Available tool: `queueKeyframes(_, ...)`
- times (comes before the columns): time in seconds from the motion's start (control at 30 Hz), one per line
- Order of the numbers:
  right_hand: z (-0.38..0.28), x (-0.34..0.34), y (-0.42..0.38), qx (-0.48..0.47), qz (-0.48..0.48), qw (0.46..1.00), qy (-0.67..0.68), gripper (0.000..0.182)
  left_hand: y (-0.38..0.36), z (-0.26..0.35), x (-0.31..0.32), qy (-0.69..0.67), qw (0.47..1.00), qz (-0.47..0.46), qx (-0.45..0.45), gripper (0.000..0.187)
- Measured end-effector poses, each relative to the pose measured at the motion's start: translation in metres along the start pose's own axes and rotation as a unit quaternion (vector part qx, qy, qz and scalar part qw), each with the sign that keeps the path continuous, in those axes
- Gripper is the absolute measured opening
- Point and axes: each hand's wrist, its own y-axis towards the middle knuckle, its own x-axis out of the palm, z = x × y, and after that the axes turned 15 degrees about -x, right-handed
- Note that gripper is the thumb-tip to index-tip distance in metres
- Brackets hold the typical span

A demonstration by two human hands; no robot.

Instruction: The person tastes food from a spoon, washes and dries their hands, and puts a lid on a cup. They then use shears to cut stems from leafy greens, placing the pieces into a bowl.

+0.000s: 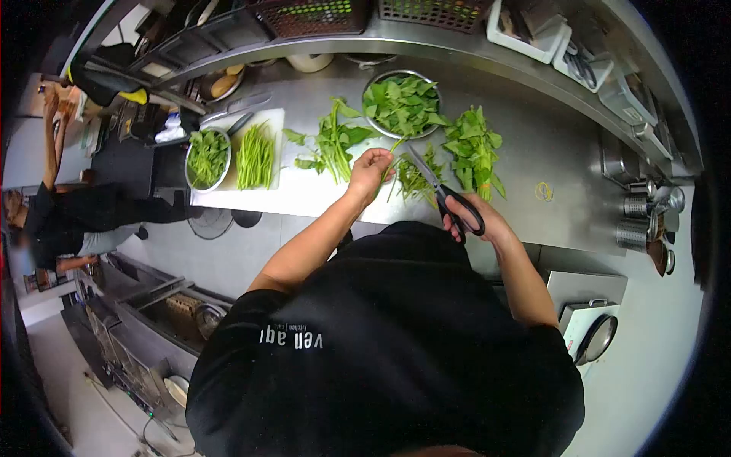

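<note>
My left hand (371,174) pinches a thin green stem (397,143) between thumb and fingers, just in front of a steel bowl (439,93) full of leafy greens (403,103). Black-handled scissors (426,169) are in my right hand (468,221), its fingers wrapped around the handles. Their blades point up and left towards the stem. Beneath the blades lies a loose pile of thin stems and bits of leaf (419,181). On its right rests a leafy bunch (472,143) with an orange band around its stems. Another loose leafy bunch (335,141) lies left of the bowl.
A white cutting board (278,122) holds trimmed green stems (256,158) and a knife (241,123). Beside it stands a second bowl of leaves (207,158). Yellow rubber bands (543,190) lie at right. A shelf (426,42) overhangs the steel counter. Another person (84,213) stands far left.
</note>
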Motion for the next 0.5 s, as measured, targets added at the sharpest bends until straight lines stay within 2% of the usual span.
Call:
queueKeyframes(0.03,-0.001,0.000,-0.002,0.005,0.008,0.999,0.047,0.046,0.002,-0.001,0.004,0.001,1.000,0.003,0.007,0.010)
queueKeyframes(0.07,-0.001,-0.001,-0.004,0.008,0.006,0.999,0.039,0.052,0.003,-0.003,0.008,-0.011,1.000,-0.007,0.018,0.010)
queueKeyframes(0.27,0.000,0.000,-0.003,0.009,0.001,0.998,0.055,0.059,0.005,-0.012,0.016,0.024,0.998,-0.030,0.052,0.011)
queueKeyframes(0.37,0.006,-0.003,0.000,0.023,-0.007,0.999,0.035,0.067,0.002,-0.012,0.017,0.032,0.999,-0.023,0.033,0.011)
queueKeyframes(0.5,0.008,-0.002,0.001,0.025,-0.014,0.999,0.023,0.067,0.000,-0.013,0.017,0.040,0.999,-0.019,0.025,0.011)
